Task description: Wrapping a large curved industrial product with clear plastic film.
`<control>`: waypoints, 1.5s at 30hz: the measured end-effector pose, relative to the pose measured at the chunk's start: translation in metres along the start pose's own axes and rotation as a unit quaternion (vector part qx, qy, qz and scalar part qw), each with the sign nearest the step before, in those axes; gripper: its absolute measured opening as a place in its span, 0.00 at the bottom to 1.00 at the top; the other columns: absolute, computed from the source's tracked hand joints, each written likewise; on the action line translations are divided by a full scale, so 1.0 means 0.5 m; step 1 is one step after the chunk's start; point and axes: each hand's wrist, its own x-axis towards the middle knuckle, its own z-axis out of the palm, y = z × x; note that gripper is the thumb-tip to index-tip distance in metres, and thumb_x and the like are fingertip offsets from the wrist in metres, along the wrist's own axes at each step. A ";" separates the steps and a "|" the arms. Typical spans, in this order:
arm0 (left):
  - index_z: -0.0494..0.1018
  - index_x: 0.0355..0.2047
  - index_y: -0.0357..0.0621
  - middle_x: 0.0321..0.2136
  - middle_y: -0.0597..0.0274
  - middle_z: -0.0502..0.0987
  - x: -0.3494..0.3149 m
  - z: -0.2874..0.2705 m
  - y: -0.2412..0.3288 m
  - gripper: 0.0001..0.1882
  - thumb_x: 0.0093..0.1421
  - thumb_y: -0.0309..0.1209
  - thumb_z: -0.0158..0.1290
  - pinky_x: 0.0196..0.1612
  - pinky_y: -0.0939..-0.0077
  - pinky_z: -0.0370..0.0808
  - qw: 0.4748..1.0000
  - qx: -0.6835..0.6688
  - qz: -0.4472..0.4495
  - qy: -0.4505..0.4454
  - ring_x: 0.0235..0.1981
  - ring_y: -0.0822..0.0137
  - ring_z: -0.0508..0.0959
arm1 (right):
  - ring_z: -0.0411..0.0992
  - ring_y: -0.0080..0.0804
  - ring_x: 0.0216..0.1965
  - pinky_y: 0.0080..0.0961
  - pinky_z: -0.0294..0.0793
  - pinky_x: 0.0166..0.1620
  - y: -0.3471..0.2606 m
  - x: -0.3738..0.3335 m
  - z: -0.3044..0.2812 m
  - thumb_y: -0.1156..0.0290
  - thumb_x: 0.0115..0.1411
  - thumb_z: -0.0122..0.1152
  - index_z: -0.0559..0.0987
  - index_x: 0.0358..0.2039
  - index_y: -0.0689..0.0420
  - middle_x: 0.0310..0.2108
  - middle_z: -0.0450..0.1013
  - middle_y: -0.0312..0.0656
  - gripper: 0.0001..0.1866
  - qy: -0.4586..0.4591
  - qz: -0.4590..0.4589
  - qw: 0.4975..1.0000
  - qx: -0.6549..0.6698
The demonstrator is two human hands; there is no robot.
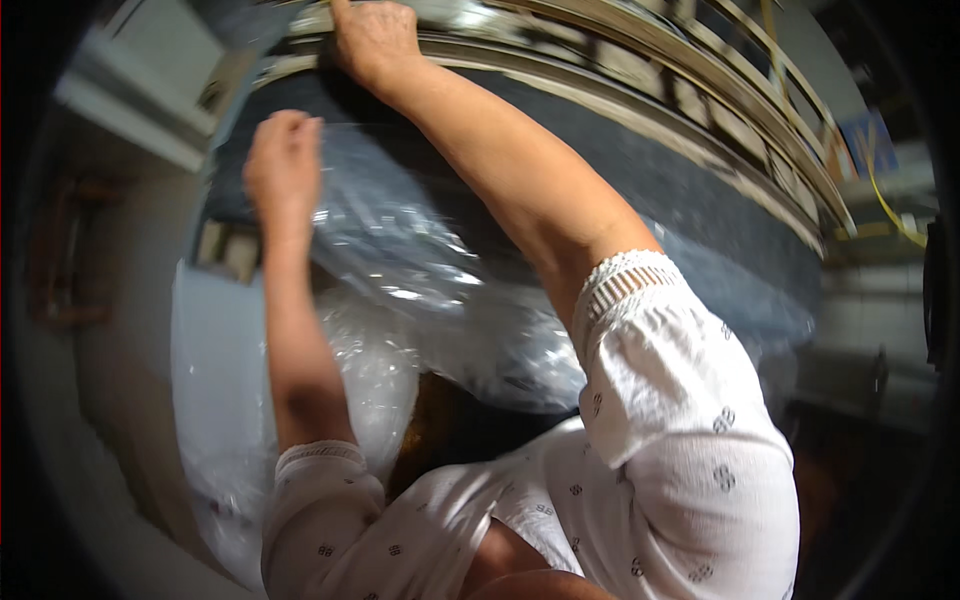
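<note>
My left hand (284,165) is raised over the left end of a long dark surface (480,125), its fingers curled together. Whatever it pinches is hidden, though a clear plastic sheet (400,215) begins right beside it and spreads rightward over the dark surface in shiny wrinkles. Farther off, my right arm reaches across to the top edge of the view. There my right hand (378,42) is beside a wooden slatted frame (690,75), fingers bent and one digit pointing away; its tips are cut off, so what it holds is not visible.
More crumpled clear plastic (365,350) hangs close to my body, between my arms. A small wooden block-like part (228,250) shows beside my left wrist. At the far left stands a pale cabinet-like piece (150,70). A yellow cord (885,205) hangs at the far right.
</note>
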 end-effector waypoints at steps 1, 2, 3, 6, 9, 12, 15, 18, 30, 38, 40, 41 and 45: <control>0.70 0.30 0.42 0.25 0.60 0.70 -0.003 0.000 -0.005 0.10 0.56 0.36 0.51 0.33 0.75 0.68 1.000 -0.009 -0.012 -0.011 0.26 0.66 0.71 | 0.73 0.44 0.24 0.41 0.68 0.28 0.026 -0.030 -0.087 0.70 0.48 0.50 0.70 0.29 0.55 0.20 0.72 0.46 0.07 -0.080 0.014 0.997 -0.001; 0.71 0.30 0.41 0.25 0.60 0.70 0.003 0.001 0.007 0.10 0.56 0.36 0.51 0.33 0.76 0.67 1.000 -0.011 -0.018 -0.016 0.26 0.67 0.70 | 0.72 0.46 0.22 0.39 0.68 0.25 0.082 -0.065 -0.145 0.71 0.47 0.51 0.69 0.27 0.55 0.17 0.72 0.46 0.05 -0.028 0.005 0.999 -0.019; 0.71 0.31 0.41 0.25 0.61 0.70 0.010 0.001 0.016 0.11 0.56 0.37 0.51 0.33 0.77 0.67 0.999 -0.009 -0.025 -0.018 0.26 0.69 0.69 | 0.72 0.45 0.21 0.39 0.68 0.23 0.144 -0.101 -0.208 0.72 0.46 0.51 0.68 0.25 0.55 0.18 0.72 0.47 0.05 -0.008 -0.004 1.000 -0.030; 0.71 0.34 0.41 0.29 0.58 0.73 0.026 0.029 0.035 0.11 0.57 0.36 0.51 0.36 0.77 0.68 0.999 -0.023 -0.004 -0.047 0.30 0.68 0.72 | 0.72 0.46 0.23 0.41 0.69 0.25 0.311 -0.209 -0.475 0.62 0.51 0.54 0.69 0.32 0.54 0.18 0.71 0.47 0.11 -0.089 0.129 0.969 -0.193; 0.70 0.36 0.38 0.30 0.58 0.73 0.027 0.035 -0.032 0.14 0.58 0.37 0.50 0.38 0.79 0.68 0.996 -0.056 0.029 -0.062 0.31 0.70 0.71 | 0.72 0.49 0.24 0.43 0.68 0.27 0.473 -0.335 -0.680 0.60 0.52 0.53 0.69 0.32 0.54 0.18 0.71 0.48 0.12 -0.075 0.206 0.934 -0.280; 0.69 0.35 0.36 0.29 0.59 0.71 0.030 0.029 -0.074 0.14 0.59 0.37 0.49 0.39 0.79 0.67 0.995 -0.029 0.027 -0.090 0.31 0.70 0.69 | 0.72 0.50 0.25 0.46 0.69 0.29 0.637 -0.463 -0.863 0.61 0.52 0.48 0.69 0.30 0.53 0.19 0.71 0.51 0.10 -0.051 0.302 0.878 -0.368; 0.68 0.35 0.36 0.29 0.60 0.71 0.040 0.012 -0.067 0.15 0.60 0.38 0.48 0.39 0.78 0.66 0.995 0.012 0.059 -0.080 0.31 0.70 0.68 | 0.72 0.52 0.27 0.46 0.69 0.30 0.773 -0.555 -1.016 0.60 0.51 0.48 0.71 0.31 0.51 0.21 0.72 0.52 0.10 -0.010 0.348 0.839 -0.417; 0.67 0.34 0.36 0.28 0.61 0.70 0.042 0.024 -0.076 0.15 0.60 0.38 0.47 0.37 0.79 0.65 0.995 -0.013 0.048 -0.090 0.30 0.71 0.67 | 0.72 0.52 0.33 0.45 0.70 0.36 0.868 -0.597 -1.104 0.59 0.52 0.48 0.73 0.36 0.49 0.27 0.74 0.52 0.13 -0.006 0.420 0.790 -0.446; 0.67 0.33 0.36 0.23 0.65 0.66 0.031 0.031 -0.043 0.13 0.60 0.36 0.48 0.34 0.83 0.64 0.995 -0.028 0.028 -0.093 0.26 0.75 0.63 | 0.73 0.40 0.29 0.32 0.69 0.32 0.775 -0.543 -0.995 0.57 0.53 0.56 0.75 0.29 0.59 0.25 0.73 0.47 0.16 0.005 0.342 0.932 -0.120; 0.73 0.35 0.40 0.28 0.63 0.74 0.027 0.019 0.005 0.15 0.58 0.40 0.50 0.36 0.81 0.67 0.995 -0.039 0.024 -0.089 0.29 0.74 0.71 | 0.71 0.51 0.29 0.40 0.68 0.33 0.752 -0.390 -0.759 0.60 0.49 0.49 0.76 0.22 0.63 0.24 0.71 0.56 0.17 -0.176 0.336 0.904 -0.196; 0.73 0.36 0.42 0.29 0.60 0.76 0.040 0.039 0.019 0.17 0.55 0.43 0.51 0.36 0.77 0.69 0.997 -0.038 -0.006 -0.061 0.31 0.69 0.74 | 0.70 0.48 0.31 0.39 0.65 0.32 0.769 -0.404 -0.836 0.55 0.55 0.47 0.74 0.30 0.63 0.27 0.71 0.55 0.20 -0.195 0.300 0.915 -0.185; 0.74 0.34 0.43 0.28 0.59 0.75 0.046 0.057 0.015 0.17 0.54 0.44 0.52 0.35 0.76 0.69 0.997 -0.005 -0.004 -0.071 0.30 0.66 0.74 | 0.70 0.47 0.31 0.38 0.65 0.33 0.791 -0.437 -0.833 0.55 0.57 0.45 0.73 0.33 0.62 0.28 0.70 0.55 0.20 -0.163 0.232 0.946 -0.158; 0.74 0.31 0.47 0.24 0.62 0.74 0.004 0.017 -0.016 0.14 0.55 0.44 0.50 0.32 0.75 0.69 0.999 -0.007 -0.028 -0.024 0.27 0.67 0.75 | 0.67 0.38 0.44 0.27 0.63 0.48 0.618 -0.461 -0.853 0.62 0.62 0.45 0.72 0.46 0.60 0.41 0.69 0.48 0.18 -0.088 0.168 0.979 -0.076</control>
